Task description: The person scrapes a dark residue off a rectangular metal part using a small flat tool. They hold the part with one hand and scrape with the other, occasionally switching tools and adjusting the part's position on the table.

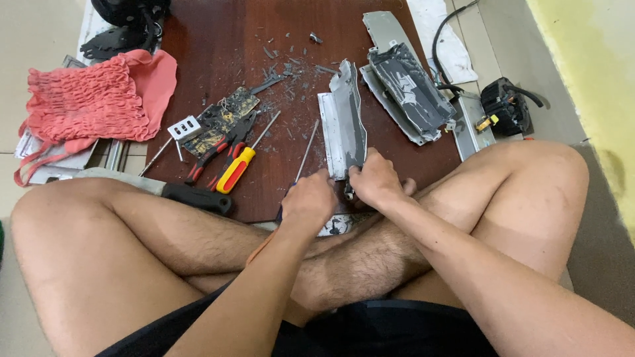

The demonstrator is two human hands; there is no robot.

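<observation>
Both forearms angled inward over crossed bare legs, left hand (309, 198) and right hand (375, 180) side by side, each grip closed

A long, narrow grey metal panel (346, 122) lay lengthwise on a dark reddish-brown board, running away from the seated person. Its surface looked bent and battered, with ragged edges at the far end and a raised fold along its length. The near end was gripped by both hands, the left hand (309, 198) and right hand (376, 180) touching it side by side.
</observation>
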